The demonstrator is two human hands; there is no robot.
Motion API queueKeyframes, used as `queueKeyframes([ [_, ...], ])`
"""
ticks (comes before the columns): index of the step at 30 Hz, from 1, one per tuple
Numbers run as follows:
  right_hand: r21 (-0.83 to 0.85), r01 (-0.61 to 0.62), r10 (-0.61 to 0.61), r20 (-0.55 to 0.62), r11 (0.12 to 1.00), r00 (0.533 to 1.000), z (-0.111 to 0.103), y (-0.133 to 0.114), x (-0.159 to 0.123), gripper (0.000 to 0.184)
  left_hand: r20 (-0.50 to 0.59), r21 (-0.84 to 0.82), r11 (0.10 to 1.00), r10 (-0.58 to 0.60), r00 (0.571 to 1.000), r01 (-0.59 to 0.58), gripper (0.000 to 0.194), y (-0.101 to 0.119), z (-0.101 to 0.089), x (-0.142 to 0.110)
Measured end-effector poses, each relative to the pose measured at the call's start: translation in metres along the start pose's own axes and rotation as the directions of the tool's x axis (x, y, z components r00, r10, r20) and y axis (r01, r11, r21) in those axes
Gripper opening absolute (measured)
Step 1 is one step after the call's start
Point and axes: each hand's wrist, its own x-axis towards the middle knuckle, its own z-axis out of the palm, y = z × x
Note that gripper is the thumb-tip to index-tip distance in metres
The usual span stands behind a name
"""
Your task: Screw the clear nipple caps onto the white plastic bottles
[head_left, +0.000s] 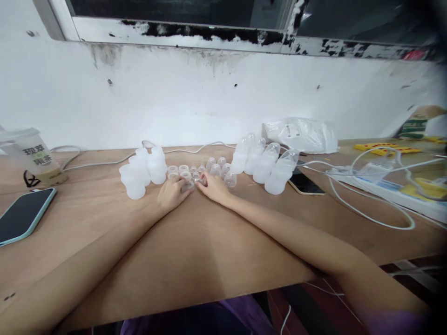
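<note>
My left hand (172,192) rests on the wooden table with its fingers curled over a translucent bottle ring (188,185) at the front of a small group. Close beside it, my right hand (213,188) has its fingers bent together at the clear bottle nipples (194,170); whatever lies between the fingertips is too small to make out. Clear dome caps (230,179) stand just behind and right of that hand. To the left are several frosted baby bottles (135,184) without tops. On the right, several capped baby bottles (275,178) stand in a slanting row.
A phone (26,215) and a drink cup (42,163) are on the left. Behind the capped bottles lies a white plastic bag (302,135), with another phone (306,182) nearby. White cables (370,209) and a power strip (391,188) spread over the right side. A wall borders the back.
</note>
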Motion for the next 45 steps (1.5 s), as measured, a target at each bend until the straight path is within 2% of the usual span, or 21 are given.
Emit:
queueKeyframes([
  [2,-0.097,0.028,-0.026,0.025,0.995,0.999,0.000,-0.002,-0.002,0.025,-0.021,0.041,0.998,0.047,0.999,-0.046,0.029,0.000,0.002,0.000],
  [7,-0.202,0.050,-0.040,0.052,0.978,0.998,-0.001,-0.004,-0.002,0.035,-0.012,0.048,0.998,0.038,0.999,-0.037,0.029,0.000,0.002,0.000],
  [16,-0.184,0.079,-0.075,0.030,0.980,0.997,0.001,-0.002,-0.005,0.034,-0.016,0.034,0.999,0.015,1.000,-0.014,0.028,0.000,0.001,0.000],
  [19,-0.160,0.135,-0.148,-0.072,0.978,0.986,-0.011,-0.003,-0.003,0.035,-0.036,0.054,0.998,0.024,0.999,-0.022,0.028,0.002,-0.001,0.000],
  [22,-0.292,0.209,-0.287,-0.257,0.933,0.923,-0.039,0.002,0.006,0.031,-0.046,0.072,0.997,0.043,0.998,-0.040,0.027,0.006,-0.003,0.000],
  [24,-0.392,0.149,-0.301,-0.361,0.908,0.883,-0.059,0.012,0.015,0.033,-0.053,0.080,0.996,0.049,0.997,-0.045,0.029,0.007,-0.003,0.000],
  [26,-0.446,0.021,-0.239,-0.437,0.895,0.867,-0.074,0.026,0.023,0.038,-0.067,0.081,0.996,0.052,0.996,-0.046,0.032,0.007,-0.003,0.000],
  [29,-0.471,-0.117,-0.119,-0.442,0.874,0.889,-0.084,0.049,0.031,0.047,-0.085,0.058,0.997,0.061,0.995,-0.056,0.033,0.006,-0.001,-0.001],
  [32,-0.494,-0.166,-0.074,-0.429,0.853,0.900,-0.085,0.061,0.032,0.047,-0.095,0.023,0.997,0.070,0.993,-0.069,0.029,0.004,0.000,-0.001],
  [35,-0.502,-0.211,-0.041,-0.445,0.839,0.895,-0.086,0.058,0.030,0.045,-0.088,0.022,0.998,0.068,0.994,-0.066,0.029,0.003,0.000,-0.001],
  [40,-0.484,-0.300,0.081,-0.422,0.822,0.903,-0.092,0.047,0.028,0.043,-0.087,0.018,0.998,0.066,0.994,-0.065,0.031,0.004,-0.002,-0.001],
  [43,-0.459,-0.257,0.022,-0.458,0.850,0.889,-0.097,0.037,0.026,0.039,-0.139,0.015,0.998,0.063,0.988,-0.062,0.032,0.007,-0.005,-0.001],
  [45,-0.414,-0.174,-0.072,-0.514,0.893,0.855,-0.100,0.024,0.022,0.037,-0.214,0.035,0.998,0.067,0.974,-0.061,0.038,0.013,-0.010,-0.002],
])
